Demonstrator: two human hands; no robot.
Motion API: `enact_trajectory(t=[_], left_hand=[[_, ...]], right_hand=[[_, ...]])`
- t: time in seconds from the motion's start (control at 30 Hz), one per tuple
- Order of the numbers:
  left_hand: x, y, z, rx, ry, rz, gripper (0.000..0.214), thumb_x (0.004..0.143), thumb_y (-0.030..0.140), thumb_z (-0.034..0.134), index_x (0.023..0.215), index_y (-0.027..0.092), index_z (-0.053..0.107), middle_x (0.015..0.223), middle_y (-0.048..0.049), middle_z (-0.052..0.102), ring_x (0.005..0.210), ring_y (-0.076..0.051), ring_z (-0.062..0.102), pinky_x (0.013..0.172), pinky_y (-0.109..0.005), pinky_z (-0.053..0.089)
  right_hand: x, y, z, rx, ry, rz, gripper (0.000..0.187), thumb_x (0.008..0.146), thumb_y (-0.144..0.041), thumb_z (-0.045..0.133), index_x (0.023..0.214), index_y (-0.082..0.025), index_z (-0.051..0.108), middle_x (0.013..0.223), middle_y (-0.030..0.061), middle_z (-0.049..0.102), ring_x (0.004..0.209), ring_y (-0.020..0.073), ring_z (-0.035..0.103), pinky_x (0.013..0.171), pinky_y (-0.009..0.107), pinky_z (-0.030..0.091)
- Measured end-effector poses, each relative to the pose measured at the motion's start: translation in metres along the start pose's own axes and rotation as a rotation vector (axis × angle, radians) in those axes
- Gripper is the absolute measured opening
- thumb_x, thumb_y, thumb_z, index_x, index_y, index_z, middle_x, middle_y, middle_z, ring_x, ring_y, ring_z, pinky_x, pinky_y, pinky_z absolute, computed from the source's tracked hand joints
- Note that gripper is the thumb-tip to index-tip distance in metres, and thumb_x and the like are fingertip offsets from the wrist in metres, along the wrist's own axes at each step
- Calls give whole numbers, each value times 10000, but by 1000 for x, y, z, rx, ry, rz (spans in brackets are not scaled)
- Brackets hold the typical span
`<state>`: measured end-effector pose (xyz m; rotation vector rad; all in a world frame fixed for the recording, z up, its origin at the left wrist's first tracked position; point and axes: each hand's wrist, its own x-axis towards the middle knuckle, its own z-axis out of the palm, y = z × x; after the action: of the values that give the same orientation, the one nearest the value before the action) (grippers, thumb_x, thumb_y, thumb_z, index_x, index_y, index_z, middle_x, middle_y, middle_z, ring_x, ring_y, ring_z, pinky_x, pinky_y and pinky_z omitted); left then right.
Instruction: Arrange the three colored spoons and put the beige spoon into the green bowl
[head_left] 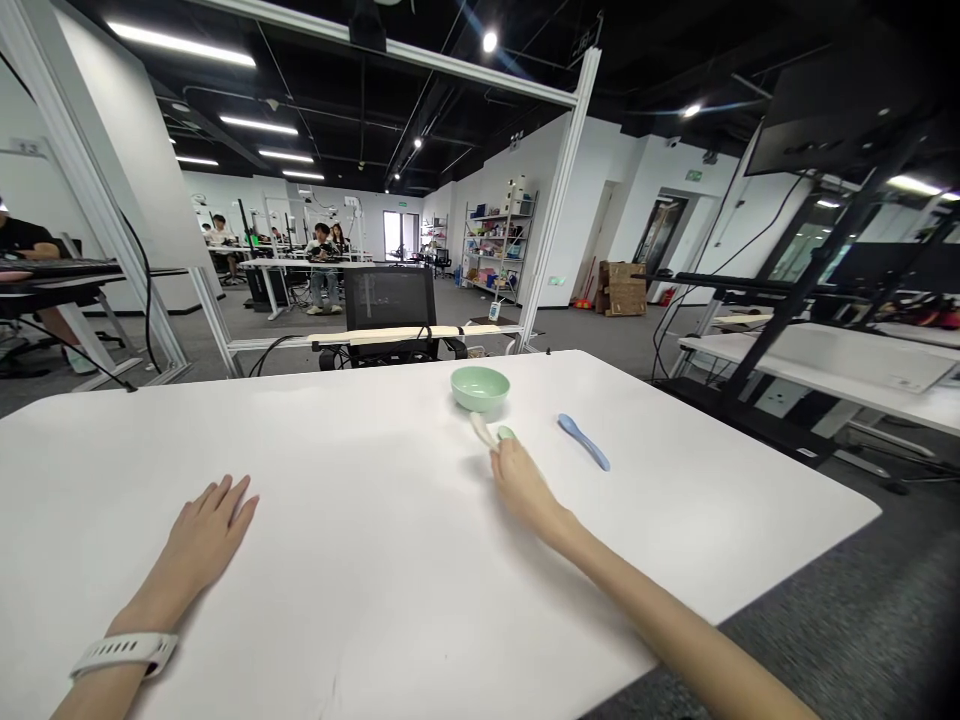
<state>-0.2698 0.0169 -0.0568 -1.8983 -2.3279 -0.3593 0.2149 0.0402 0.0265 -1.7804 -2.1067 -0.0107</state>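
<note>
My right hand is closed on a cream spoon, which is held tilted just in front of a light green bowl. Right beside the fingers shows the rounded end of a green spoon; the rest of it is behind the hand, and I cannot tell whether it is held or lies on the table. To the right, a blue spoon lies by itself on the white table. My left hand rests flat on the table at the left, fingers spread, holding nothing.
An aluminium frame rises behind the table's far edge, with a black mesh chair beyond it. At the right stand a black stand and another white table. Several people sit at desks in the background.
</note>
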Motion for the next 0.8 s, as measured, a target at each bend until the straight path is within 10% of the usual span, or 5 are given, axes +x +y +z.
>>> enact_trajectory(t=[0.33, 0.8], left_hand=[[-1, 0, -2, 7, -25, 11, 891, 910, 562, 138, 1542, 23, 459, 1642, -225, 455, 1544, -405, 390, 1232, -543, 338], [1, -4, 6, -10, 31, 19, 822, 915, 523, 203, 1517, 52, 506, 1609, -230, 498, 1517, -383, 436, 1208, -560, 371]], right_hand=[[-1, -90, -3, 58, -395, 112, 388, 952, 29, 437, 1314, -58, 549, 1165, 223, 736, 1063, 268, 738, 825, 298, 506], [6, -86, -8, 107, -395, 98, 295, 1039, -192, 537, 1270, -46, 647, 1291, 225, 699, 1190, 290, 694, 902, 299, 498]])
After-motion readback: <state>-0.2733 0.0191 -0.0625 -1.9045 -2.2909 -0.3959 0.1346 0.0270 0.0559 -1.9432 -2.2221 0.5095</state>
